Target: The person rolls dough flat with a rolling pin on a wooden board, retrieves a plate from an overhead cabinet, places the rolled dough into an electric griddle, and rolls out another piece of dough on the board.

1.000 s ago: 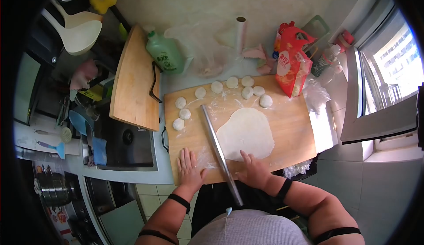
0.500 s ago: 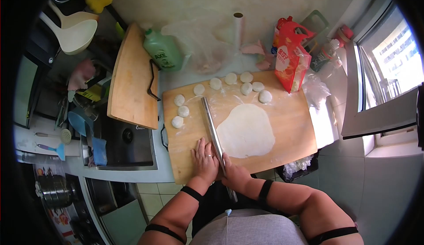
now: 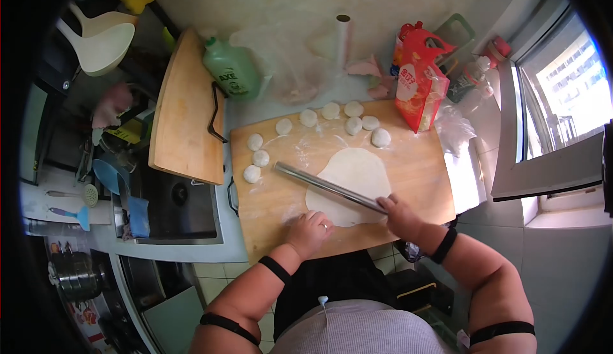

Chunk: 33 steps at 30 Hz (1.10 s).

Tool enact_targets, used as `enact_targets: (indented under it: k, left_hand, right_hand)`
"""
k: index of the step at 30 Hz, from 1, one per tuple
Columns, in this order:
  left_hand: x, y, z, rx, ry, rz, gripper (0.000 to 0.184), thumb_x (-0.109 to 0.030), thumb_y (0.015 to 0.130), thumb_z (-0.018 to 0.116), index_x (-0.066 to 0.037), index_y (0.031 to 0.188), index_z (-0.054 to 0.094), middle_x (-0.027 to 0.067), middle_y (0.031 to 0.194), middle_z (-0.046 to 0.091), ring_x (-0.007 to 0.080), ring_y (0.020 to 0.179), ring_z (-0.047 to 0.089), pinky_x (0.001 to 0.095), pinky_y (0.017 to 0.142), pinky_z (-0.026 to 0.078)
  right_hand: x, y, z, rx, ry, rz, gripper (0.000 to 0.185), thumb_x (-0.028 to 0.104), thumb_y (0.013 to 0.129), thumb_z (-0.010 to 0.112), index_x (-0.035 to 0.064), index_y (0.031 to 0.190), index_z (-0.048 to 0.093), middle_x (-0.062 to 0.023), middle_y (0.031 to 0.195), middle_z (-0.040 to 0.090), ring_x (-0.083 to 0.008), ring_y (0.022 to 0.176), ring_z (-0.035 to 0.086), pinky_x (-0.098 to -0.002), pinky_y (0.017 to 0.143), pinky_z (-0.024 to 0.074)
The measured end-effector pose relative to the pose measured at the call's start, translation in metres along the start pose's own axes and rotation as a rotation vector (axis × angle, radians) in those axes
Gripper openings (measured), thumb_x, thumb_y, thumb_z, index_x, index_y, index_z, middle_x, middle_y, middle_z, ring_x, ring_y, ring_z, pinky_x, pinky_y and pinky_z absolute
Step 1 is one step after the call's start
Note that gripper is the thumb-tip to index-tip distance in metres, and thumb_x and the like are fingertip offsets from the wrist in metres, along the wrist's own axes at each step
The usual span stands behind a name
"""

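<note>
A pale, flat dough sheet [image 3: 357, 175] lies on the wooden board [image 3: 418, 169]. Across it, slanting from upper left to lower right, is a metal rolling pin [image 3: 325, 187]. My right hand [image 3: 403, 218] is closed around the pin's lower right end. Curled at the lower left edge of the sheet is my left hand [image 3: 309, 233], its fingers bent together; whether they pinch the dough is hidden. Several round dough pieces [image 3: 308, 118] sit along the board's back and left sides.
A red flour bag [image 3: 418, 89] stands on the board's back right corner. Behind are a green AXE bottle [image 3: 231, 70] and a clear plastic bag [image 3: 290, 73]. Another wooden board [image 3: 188, 118] leans by the sink [image 3: 185, 210] at left. An open window [image 3: 562, 92] is on the right.
The rolling pin has swung from steep at the sheet's left edge to slanting across the sheet. My right hand moved right with it. The left hand's outstretched fingers curled in as it shifted slightly right.
</note>
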<state>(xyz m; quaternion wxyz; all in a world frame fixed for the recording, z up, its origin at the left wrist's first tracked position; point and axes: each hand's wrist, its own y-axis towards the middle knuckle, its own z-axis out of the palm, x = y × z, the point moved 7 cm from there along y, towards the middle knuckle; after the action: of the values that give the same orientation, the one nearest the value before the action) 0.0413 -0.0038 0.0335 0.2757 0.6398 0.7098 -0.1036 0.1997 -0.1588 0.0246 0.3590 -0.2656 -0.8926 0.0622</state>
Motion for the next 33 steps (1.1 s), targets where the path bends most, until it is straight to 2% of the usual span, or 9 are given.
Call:
enact_targets:
  k: [6,11,15,17,20,21,23,29,33]
  left_hand:
    - [0.015,0.014,0.015,0.194,0.041,0.054,0.008,-0.019,0.079,0.064,-0.013,0.075,0.062,0.0017,0.082,0.058,0.0235,0.083,0.059,0.0380,0.074,0.048]
    - [0.005,0.018,0.017,0.271,0.160,0.229,0.005,-0.016,0.079,0.060,-0.012,0.080,0.062,0.0039,0.083,0.059,0.0239,0.083,0.059,0.0364,0.076,0.048]
    - [-0.006,0.031,0.019,0.381,0.216,0.222,0.006,-0.015,0.078,0.059,-0.010,0.080,0.062,0.0049,0.088,0.061,0.0248,0.089,0.060,0.0365,0.077,0.048]
    - [0.001,0.042,0.028,0.667,0.262,0.023,0.009,-0.014,0.077,0.062,-0.007,0.081,0.064,0.0053,0.093,0.063,0.0266,0.095,0.059,0.0379,0.082,0.047]
    - [0.027,0.067,-0.013,0.438,-0.147,-0.420,0.020,-0.017,0.077,0.066,-0.004,0.093,0.064,0.0104,0.106,0.062,0.0302,0.102,0.057,0.0401,0.087,0.046]
    - [0.036,0.063,-0.009,0.441,-0.146,-0.421,0.020,-0.017,0.077,0.066,-0.004,0.093,0.064,0.0104,0.106,0.062,0.0302,0.102,0.057,0.0401,0.087,0.046]
    - [0.053,0.059,-0.029,-0.069,0.070,-0.349,0.041,-0.019,0.079,0.068,-0.004,0.116,0.058,0.0142,0.123,0.054,0.0311,0.117,0.050,0.0438,0.099,0.040]
    - [-0.023,0.046,0.043,0.185,0.261,-0.115,0.065,-0.025,0.081,0.065,-0.004,0.138,0.041,0.0125,0.145,0.036,0.0263,0.138,0.031,0.0501,0.112,0.021]
    - [-0.023,0.042,0.047,0.108,0.276,-0.107,0.067,-0.025,0.081,0.064,-0.004,0.139,0.038,0.0121,0.146,0.036,0.0259,0.138,0.031,0.0475,0.113,0.020]
  right_hand:
    - [-0.017,0.028,-0.032,-0.068,-0.238,-0.366,0.051,-0.006,0.073,0.055,0.0080,0.122,0.056,-0.0146,0.102,0.055,-0.0338,0.100,0.054,-0.0402,0.090,0.0458]
    - [0.000,0.026,-0.046,-0.102,-0.396,-0.380,0.048,-0.002,0.076,0.056,0.0100,0.122,0.057,-0.0122,0.103,0.056,-0.0313,0.102,0.054,-0.0391,0.088,0.0461]
    - [0.014,0.007,-0.057,-0.246,-0.328,-0.448,0.044,-0.001,0.075,0.058,0.0089,0.118,0.058,-0.0125,0.106,0.057,-0.0313,0.100,0.056,-0.0395,0.086,0.0471]
    - [0.017,0.002,-0.063,-0.271,-0.265,-0.459,0.043,-0.001,0.074,0.058,0.0080,0.116,0.059,-0.0128,0.106,0.057,-0.0317,0.098,0.057,-0.0400,0.085,0.0477]
    - [0.026,-0.001,-0.074,-0.362,-0.126,-0.448,0.043,-0.004,0.072,0.059,0.0066,0.113,0.058,-0.0137,0.106,0.058,-0.0332,0.095,0.058,-0.0421,0.085,0.0485]
    - [0.027,0.001,-0.076,-0.410,-0.074,-0.421,0.044,-0.005,0.071,0.059,0.0056,0.114,0.057,-0.0143,0.108,0.058,-0.0341,0.098,0.058,-0.0423,0.086,0.0489]
    - [0.030,0.004,-0.071,-0.459,-0.020,-0.393,0.045,-0.007,0.071,0.059,0.0045,0.115,0.056,-0.0149,0.110,0.058,-0.0350,0.100,0.058,-0.0425,0.087,0.0492]
    - [0.030,0.039,0.012,-0.192,-0.326,-0.369,0.054,0.020,0.087,0.052,-0.0021,0.136,0.043,-0.0207,0.140,0.043,-0.0345,0.134,0.037,-0.0494,0.111,0.0275]
    - [0.032,0.035,0.017,-0.245,-0.408,-0.413,0.057,0.022,0.085,0.056,-0.0021,0.136,0.043,-0.0202,0.142,0.041,-0.0340,0.134,0.037,-0.0489,0.110,0.0287]
